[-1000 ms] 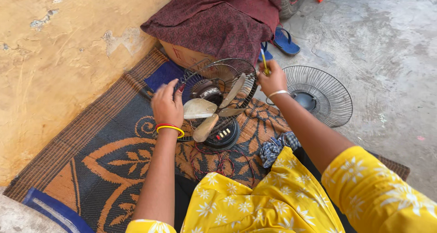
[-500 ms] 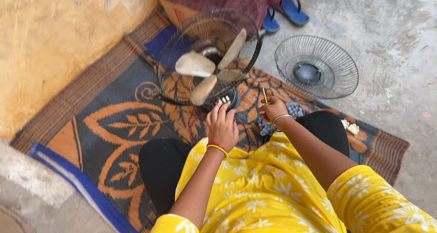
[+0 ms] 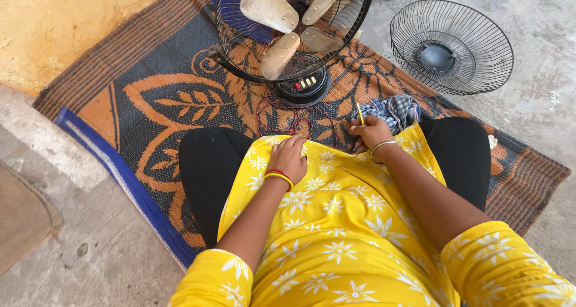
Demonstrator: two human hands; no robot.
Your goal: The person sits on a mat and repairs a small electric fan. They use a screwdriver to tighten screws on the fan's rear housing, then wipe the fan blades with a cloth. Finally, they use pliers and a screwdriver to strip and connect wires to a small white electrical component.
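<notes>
Both our hands have drawn back from the fan (image 3: 288, 37) to our lap; left hand (image 3: 288, 158) rests loosely curled on yellow cloth; right hand (image 3: 371, 132) grips a yellow screwdriver (image 3: 360, 113) beside the checked rag (image 3: 396, 110).

No packages, labels, signs, screens.

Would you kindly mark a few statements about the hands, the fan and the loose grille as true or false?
1. The right hand holds a thin yellow tool. True.
2. The left hand grips a fan blade. False: it rests on the yellow garment in the lap.
3. The detached wire grille lies on the concrete, right of the fan. True.
4. The fan stands on bare concrete. False: it sits on the patterned mat.
</notes>
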